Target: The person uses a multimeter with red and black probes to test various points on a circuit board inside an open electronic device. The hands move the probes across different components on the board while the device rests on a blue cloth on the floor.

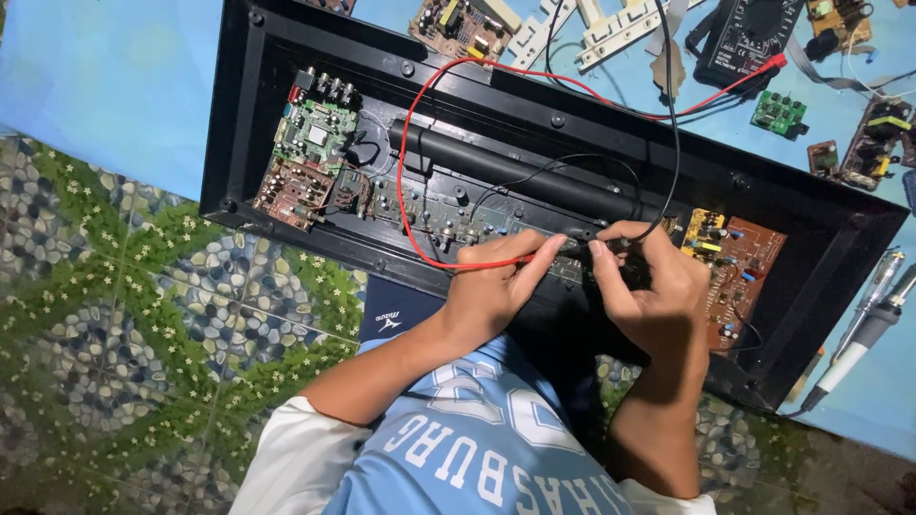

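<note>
Forearms come up from the bottom edge and bend in toward each other over an open black casing (239, 114) that lies on a blue cloth (105, 76). To the left of the cloth is flowered, pebble-pattern floor (143, 315).

Left hand (491, 286) is curled, thumb and forefinger pinching the red probe (530, 254) low on its shaft, tip pointing right. Its red lead (405, 172) loops up over the casing and away to the meter (749, 33) at the top right. Right hand (649, 281) is cupped, fingers pinching the black probe (611, 244) — tip pointing left — with its black lead (674, 124) rising toward the top edge. Both probe tips sit nearly together between the two hands, just above the casing's near wall; the exact contact spot is hidden by fingers.

Inside the casing, a green board (315, 129) and a brown board (291, 195) lie well left of the hands, a black tube (506, 167) runs behind them, and another brown board (744, 272) is just beside the right hand. Loose boards (778, 112) and a soldering iron (863, 334) lie on the cloth at right.
</note>
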